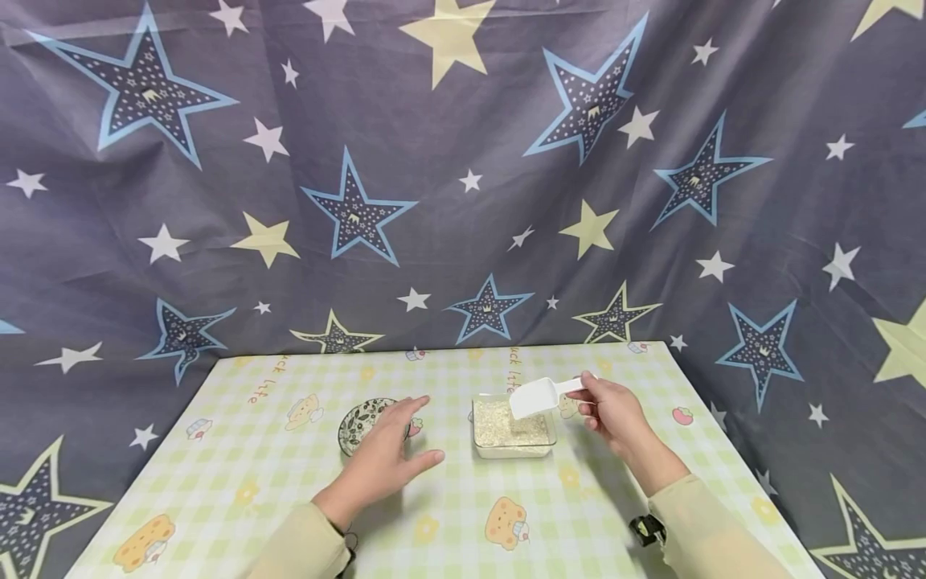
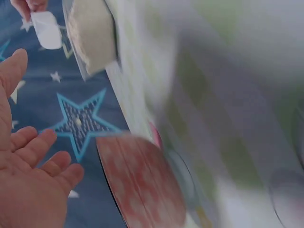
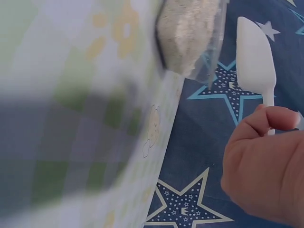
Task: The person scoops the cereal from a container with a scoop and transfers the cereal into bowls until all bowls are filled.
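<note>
A white scoop [image 1: 535, 399] is held by its handle in my right hand [image 1: 616, 414], pinched between thumb and fingers. Its blade hangs above a clear rectangular container [image 1: 515, 453], which holds pale, fine-grained material [image 1: 495, 423]. In the right wrist view the scoop [image 3: 255, 57] shows its smooth white underside, beside the container's wall. My left hand [image 1: 387, 458] hovers with fingers spread and holds nothing. It partly covers a round, dark-rimmed bowl [image 1: 354, 426] with a leaf-like pattern. From the left wrist, that bowl's side [image 2: 140, 183] looks reddish.
A table with a green-checked cloth [image 1: 427, 527] printed with bears and flowers lies under everything. Behind it hangs a dark curtain [image 1: 448, 241] with stars. A dark wristband device [image 1: 647, 531] sits at the right sleeve.
</note>
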{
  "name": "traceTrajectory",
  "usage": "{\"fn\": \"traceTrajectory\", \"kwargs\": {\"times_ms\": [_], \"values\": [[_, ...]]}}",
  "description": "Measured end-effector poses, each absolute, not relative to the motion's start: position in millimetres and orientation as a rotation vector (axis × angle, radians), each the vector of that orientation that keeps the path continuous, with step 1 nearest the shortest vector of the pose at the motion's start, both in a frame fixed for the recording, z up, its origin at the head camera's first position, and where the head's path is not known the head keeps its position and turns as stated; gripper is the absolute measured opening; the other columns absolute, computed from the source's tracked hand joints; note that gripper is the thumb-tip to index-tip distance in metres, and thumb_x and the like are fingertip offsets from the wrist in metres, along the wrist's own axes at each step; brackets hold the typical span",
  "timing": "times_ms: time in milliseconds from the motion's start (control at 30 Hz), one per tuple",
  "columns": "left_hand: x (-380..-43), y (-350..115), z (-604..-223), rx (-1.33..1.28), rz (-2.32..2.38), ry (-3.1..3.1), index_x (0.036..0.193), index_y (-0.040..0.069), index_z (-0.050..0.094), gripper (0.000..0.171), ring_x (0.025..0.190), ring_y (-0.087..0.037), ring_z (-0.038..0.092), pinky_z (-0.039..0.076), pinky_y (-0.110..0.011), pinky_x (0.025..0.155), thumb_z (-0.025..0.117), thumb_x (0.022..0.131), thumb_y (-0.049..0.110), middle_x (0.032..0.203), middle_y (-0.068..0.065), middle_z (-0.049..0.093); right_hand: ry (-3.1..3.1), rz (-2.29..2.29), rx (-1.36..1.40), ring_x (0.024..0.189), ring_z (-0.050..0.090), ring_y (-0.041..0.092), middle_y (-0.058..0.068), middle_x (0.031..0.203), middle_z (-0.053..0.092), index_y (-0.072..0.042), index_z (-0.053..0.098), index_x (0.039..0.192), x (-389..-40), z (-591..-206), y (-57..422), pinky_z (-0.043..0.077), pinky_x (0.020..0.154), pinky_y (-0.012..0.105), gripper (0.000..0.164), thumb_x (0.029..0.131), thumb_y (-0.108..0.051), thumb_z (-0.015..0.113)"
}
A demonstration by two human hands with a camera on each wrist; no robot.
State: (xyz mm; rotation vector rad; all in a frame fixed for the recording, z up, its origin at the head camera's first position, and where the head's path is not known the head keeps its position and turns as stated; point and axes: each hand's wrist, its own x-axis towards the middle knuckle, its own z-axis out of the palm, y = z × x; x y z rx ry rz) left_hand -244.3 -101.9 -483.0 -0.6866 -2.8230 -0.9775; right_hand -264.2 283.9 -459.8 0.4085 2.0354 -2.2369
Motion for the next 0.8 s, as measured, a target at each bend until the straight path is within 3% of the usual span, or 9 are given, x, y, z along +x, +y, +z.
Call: {"fn": "traceTrajectory", "kwargs": {"times_ms": [133, 200, 267, 467, 567, 800], "values": [[-247, -78, -484, -0.757, -1.032, -2.823, 0.165, 0.014, 0.041, 0.09, 0.147, -0.038, 0.054, 0.042, -0.059, 0.125, 0.082, 0.093, 0.049, 0.167, -0.018, 0.045, 2.194, -2.134, 0.391, 0.06, 0.052, 0.001, -0.009, 0.084, 0.074, 0.004, 0.062, 0.132, -263, -465, 281, 0.043, 0.048, 0.015, 0.047, 0.114, -0.038, 0.05], [-249, -66, -486, -0.778, -1.04, -2.837, 0.166, 0.014, 0.039, 0.091, 0.154, -0.037, 0.046, 0.039, -0.059, 0.127, 0.081, 0.093, 0.05, 0.167, -0.016, 0.046, 2.268, -2.085, 0.392, 0.061, 0.054, 0.002, -0.007, 0.086, 0.075, 0.005, 0.064, 0.128, -264, -468, 277, 0.044, 0.049, 0.017, 0.046, 0.114, -0.037, 0.052], [-252, -57, -488, -0.778, -1.055, -2.859, 0.166, 0.015, 0.038, 0.091, 0.154, -0.037, 0.045, 0.039, -0.061, 0.127, 0.08, 0.094, 0.051, 0.168, -0.014, 0.045, 2.33, -2.041, 0.393, 0.062, 0.056, 0.004, -0.005, 0.087, 0.075, 0.004, 0.066, 0.122, -264, -469, 272, 0.045, 0.05, 0.018, 0.043, 0.113, -0.036, 0.054], [-261, -37, -492, -0.733, -1.038, -2.929, 0.168, 0.018, 0.035, 0.095, 0.154, -0.036, 0.045, 0.03, -0.087, 0.116, 0.08, 0.092, 0.055, 0.169, -0.011, 0.045, 2.451, -1.957, 0.365, 0.064, 0.059, 0.007, -0.002, 0.087, 0.076, 0.004, 0.068, 0.114, -265, -475, 262, 0.046, 0.05, 0.021, 0.035, 0.111, -0.03, 0.06], [-265, -30, -493, -0.706, -1.038, -2.944, 0.168, 0.018, 0.036, 0.097, 0.153, -0.037, 0.046, 0.029, -0.09, 0.112, 0.082, 0.091, 0.054, 0.167, -0.015, 0.047, 2.458, -1.959, 0.352, 0.063, 0.057, 0.006, 0.0, 0.087, 0.078, 0.004, 0.068, 0.116, -266, -478, 260, 0.045, 0.049, 0.022, 0.033, 0.112, -0.027, 0.059], [-273, -23, -498, -0.729, -1.086, -2.94, 0.166, 0.01, 0.036, 0.1, 0.151, -0.041, 0.049, 0.042, -0.064, 0.123, 0.086, 0.089, 0.046, 0.163, -0.022, 0.049, 2.483, -1.996, 0.362, 0.061, 0.057, 0.006, -0.003, 0.084, 0.077, 0.004, 0.067, 0.116, -265, -472, 264, 0.045, 0.049, 0.021, 0.033, 0.111, -0.028, 0.061]]}}
